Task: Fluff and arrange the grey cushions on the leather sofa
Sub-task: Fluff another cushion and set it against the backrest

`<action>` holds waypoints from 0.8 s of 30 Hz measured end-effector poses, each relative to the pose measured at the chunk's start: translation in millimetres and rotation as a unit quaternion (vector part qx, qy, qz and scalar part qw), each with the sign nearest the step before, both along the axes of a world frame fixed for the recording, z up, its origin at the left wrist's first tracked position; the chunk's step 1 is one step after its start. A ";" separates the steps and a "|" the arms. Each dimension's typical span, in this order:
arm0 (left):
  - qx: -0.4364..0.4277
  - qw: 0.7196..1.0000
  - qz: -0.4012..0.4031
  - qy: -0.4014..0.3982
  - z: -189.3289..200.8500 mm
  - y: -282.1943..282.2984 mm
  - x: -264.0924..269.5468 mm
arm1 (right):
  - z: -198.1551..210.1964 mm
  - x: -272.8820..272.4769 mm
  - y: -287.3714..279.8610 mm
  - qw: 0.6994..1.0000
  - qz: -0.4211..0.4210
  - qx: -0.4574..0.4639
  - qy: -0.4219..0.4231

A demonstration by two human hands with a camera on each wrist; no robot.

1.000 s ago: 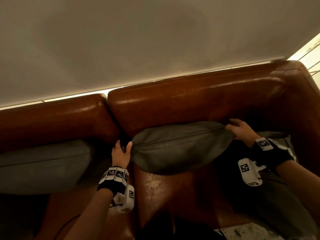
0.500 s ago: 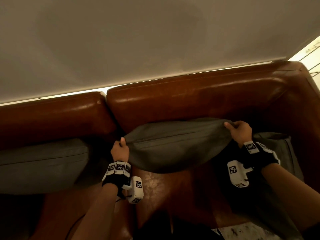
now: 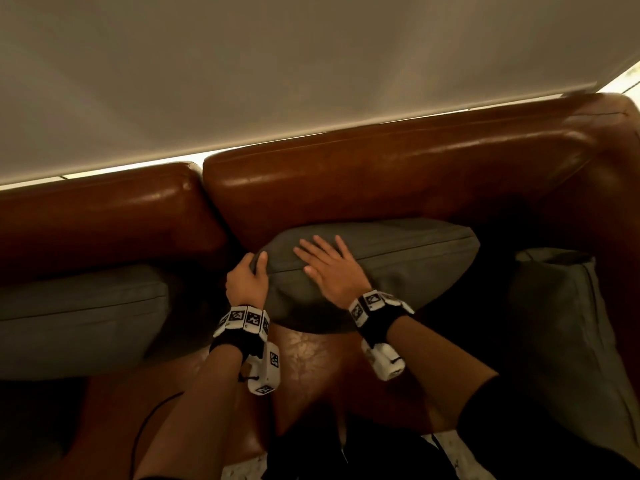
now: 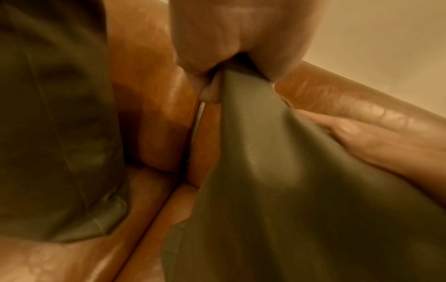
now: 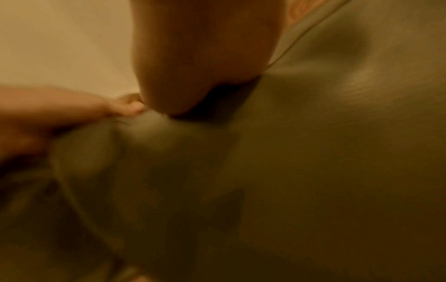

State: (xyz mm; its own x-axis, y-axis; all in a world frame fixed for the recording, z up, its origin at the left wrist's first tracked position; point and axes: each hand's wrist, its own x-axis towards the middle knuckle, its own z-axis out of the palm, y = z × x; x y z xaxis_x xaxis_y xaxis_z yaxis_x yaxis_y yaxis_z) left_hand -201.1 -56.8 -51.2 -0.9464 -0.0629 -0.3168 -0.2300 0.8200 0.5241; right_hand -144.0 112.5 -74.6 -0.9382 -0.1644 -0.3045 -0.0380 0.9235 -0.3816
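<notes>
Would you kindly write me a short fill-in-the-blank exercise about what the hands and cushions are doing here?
1. The left hand grips the middle cushion by its ____ end.
2. The right hand lies ____ on that cushion.
3. The sofa holds ____ grey cushions.

Missing words: left; flat; three

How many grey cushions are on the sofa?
3: the left cushion against the backrest, the middle cushion under both hands, the right cushion by the armrest. Others may lie outside the view.

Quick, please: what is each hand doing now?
Left hand: grips the corner of the middle grey fabric cushion.
Right hand: open, flat on it.
</notes>
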 end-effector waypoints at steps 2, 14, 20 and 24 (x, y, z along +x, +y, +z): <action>-0.003 1.000 -0.008 -0.017 -4.6 -7.0 -2.0 | -11.3 13.2 42.3 0.998 -0.056 0.043 0.001; 0.057 0.989 0.136 -0.012 1.2 -13.4 3.2 | 28.4 81.8 209.9 0.856 -0.505 -0.082 -0.073; 0.088 0.984 0.149 0.034 5.0 5.2 14.9 | 46.8 71.9 180.4 0.858 -0.493 -0.142 0.018; 0.064 0.990 0.115 0.059 8.4 -18.1 3.1 | 63.2 88.1 199.4 0.869 -0.485 -0.097 0.024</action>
